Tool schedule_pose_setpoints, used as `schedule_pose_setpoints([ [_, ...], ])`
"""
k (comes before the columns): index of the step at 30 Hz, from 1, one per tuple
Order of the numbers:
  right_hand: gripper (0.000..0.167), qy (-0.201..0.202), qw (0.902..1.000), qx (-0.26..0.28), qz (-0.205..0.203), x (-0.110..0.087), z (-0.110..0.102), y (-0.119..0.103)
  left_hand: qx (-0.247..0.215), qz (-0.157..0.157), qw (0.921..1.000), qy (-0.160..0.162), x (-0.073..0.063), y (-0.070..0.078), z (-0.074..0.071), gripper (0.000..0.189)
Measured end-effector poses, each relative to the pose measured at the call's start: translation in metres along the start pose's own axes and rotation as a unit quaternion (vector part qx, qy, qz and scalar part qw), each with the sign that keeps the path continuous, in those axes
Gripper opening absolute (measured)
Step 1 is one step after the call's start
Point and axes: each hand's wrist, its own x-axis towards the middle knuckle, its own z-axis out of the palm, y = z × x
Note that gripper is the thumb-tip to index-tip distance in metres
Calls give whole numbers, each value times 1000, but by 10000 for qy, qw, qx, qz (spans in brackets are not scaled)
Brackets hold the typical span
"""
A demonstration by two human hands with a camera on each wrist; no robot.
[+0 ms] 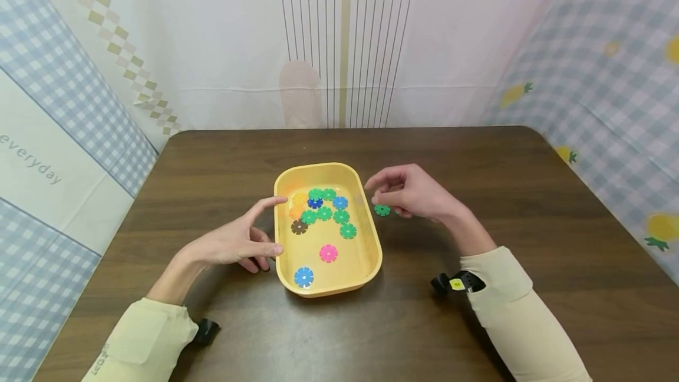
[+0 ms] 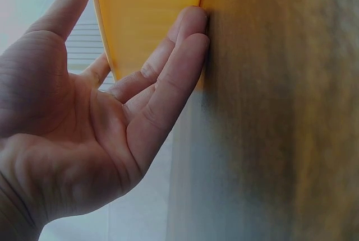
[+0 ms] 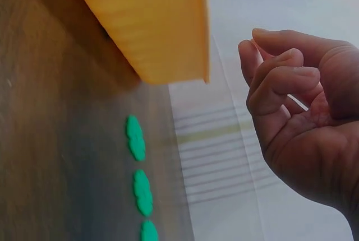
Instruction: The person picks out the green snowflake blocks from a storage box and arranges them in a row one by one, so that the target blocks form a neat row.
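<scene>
A yellow plastic tray (image 1: 323, 276) stands mid-table with several notched plastic discs lying in it. Among these are green ones (image 1: 348, 231), a pink disc (image 1: 328, 253), a blue disc (image 1: 304, 277) and a brown disc (image 1: 299, 227). My left hand (image 1: 233, 243) touches the tray's left side, thumb and forefinger spread along the rim, other fingers against the outer wall (image 2: 151, 22). Just beyond the right rim hovers my right hand (image 1: 416, 193), fingers loosely bent, with no disc visible at its fingertips (image 3: 258, 33). Below it, a green disc (image 1: 382, 210) lies on the table.
In the right wrist view, green discs (image 3: 136, 138) lie in a row on the dark wooden table (image 1: 239, 158) beside the tray. A patterned cloth (image 1: 228, 34) hangs behind the table's far edge. Each wrist carries a black strap device (image 1: 458, 282).
</scene>
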Motion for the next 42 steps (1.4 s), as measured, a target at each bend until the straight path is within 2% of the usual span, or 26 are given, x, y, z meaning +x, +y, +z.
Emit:
schedule_pose_setpoints([
  [6,29,-156,9998,47,79,5,14,-2,-2,23,10000,-6,0,0,0,100],
  [14,28,-130,9997,-7,188,8,24,0,29,7,10000,8,0,1,1,100],
  [23,23,155,9986,-473,155,11,35,5,16,29,10000,9,0,1,1,99],
  [31,25,52,9966,-803,160,15,45,6,-6,48,10000,1,-1,2,1,99],
  [36,23,91,9915,-1185,526,15,52,0,23,59,10000,2,-1,2,1,100],
  [40,21,146,9826,-1607,917,16,59,-7,32,54,10000,-1,-1,2,1,100],
  [42,21,151,9779,-1844,973,18,62,-8,24,47,10000,-2,-1,2,1,100],
])
